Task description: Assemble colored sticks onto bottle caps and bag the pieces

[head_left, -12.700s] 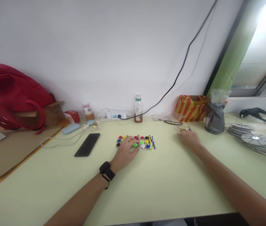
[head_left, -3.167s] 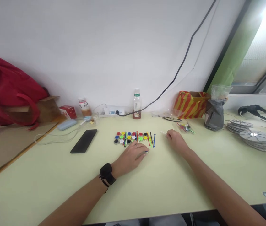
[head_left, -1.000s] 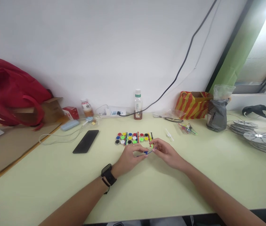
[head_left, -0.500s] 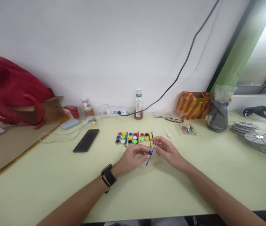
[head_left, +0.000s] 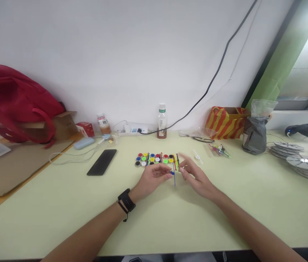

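In front of me my left hand (head_left: 156, 178) pinches a small blue piece between thumb and fingers. A thin blue spinner arrow (head_left: 174, 179) stands out from that pinch, nearly upright in view. My right hand (head_left: 194, 176) is just to its right, with the fingers apart and the index finger smeared by motion; I see nothing held in it. Beyond the hands lie rows of round coloured discs (head_left: 157, 160) with thin coloured arrows (head_left: 161, 157) between them. My left hand partly covers the nearest row.
A black phone (head_left: 102, 162) lies left of the discs. A bottle (head_left: 162, 122) stands by the wall. To the right are a white spinner piece (head_left: 198, 157), a bag of coloured parts (head_left: 219, 150), a grey bag (head_left: 254, 134) and stacked grey discs (head_left: 306, 165).
The blue arrow has turned from slanted to nearly upright. My right hand has come off it and moved slightly right, while my left hand keeps its pinch.
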`<state>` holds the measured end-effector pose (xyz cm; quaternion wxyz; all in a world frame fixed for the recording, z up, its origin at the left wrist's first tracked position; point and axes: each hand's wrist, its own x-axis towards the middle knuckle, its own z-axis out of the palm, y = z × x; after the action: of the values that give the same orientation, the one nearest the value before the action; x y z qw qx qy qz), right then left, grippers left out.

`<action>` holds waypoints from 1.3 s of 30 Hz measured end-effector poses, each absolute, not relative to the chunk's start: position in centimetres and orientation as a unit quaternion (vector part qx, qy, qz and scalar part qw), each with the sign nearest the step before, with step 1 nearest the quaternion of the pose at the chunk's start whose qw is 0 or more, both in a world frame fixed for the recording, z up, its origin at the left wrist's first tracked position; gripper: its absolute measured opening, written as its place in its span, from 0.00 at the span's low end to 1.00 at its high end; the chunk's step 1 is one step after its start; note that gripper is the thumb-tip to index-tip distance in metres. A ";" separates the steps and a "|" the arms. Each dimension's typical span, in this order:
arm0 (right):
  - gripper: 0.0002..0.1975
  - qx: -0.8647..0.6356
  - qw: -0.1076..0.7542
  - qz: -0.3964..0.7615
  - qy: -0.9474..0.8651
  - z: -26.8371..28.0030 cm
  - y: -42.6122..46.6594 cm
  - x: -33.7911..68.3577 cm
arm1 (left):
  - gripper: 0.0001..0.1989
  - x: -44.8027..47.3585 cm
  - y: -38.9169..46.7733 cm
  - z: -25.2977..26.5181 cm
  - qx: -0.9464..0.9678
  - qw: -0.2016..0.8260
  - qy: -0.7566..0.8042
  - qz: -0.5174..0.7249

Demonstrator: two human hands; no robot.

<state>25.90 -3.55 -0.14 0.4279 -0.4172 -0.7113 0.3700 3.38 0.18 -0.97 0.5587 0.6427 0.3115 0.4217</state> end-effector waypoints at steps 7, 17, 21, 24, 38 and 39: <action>0.28 -0.409 0.411 0.431 -0.691 0.4 -3.2 26.2 | 0.14 3.4 0.2 -1.1 0.644 0.554 0.316 0.422; 0.14 -0.403 0.399 0.415 -0.712 0.0 -3.3 25.2 | 0.13 3.3 0.3 -1.7 0.655 0.561 0.293 0.414; 0.15 -0.408 0.393 0.403 -0.719 -0.1 -3.3 25.2 | 0.14 3.3 0.3 -1.7 0.656 0.558 0.294 0.416; 0.16 -0.418 0.394 0.375 -0.727 0.1 -3.3 25.2 | 0.14 3.4 0.2 -1.6 0.649 0.555 0.306 0.421; 0.28 -0.424 0.386 0.375 -0.728 -0.1 -3.5 25.9 | 0.17 3.3 0.3 -1.2 0.620 0.568 0.330 0.429; 0.32 -0.424 0.370 0.392 -0.728 -0.1 -3.4 25.9 | 0.17 3.3 0.4 -1.2 0.621 0.566 0.329 0.430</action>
<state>25.91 -3.44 -0.14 0.3702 -0.4237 -0.7278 0.3920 3.28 0.37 -1.18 0.5663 0.6211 0.3294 0.4301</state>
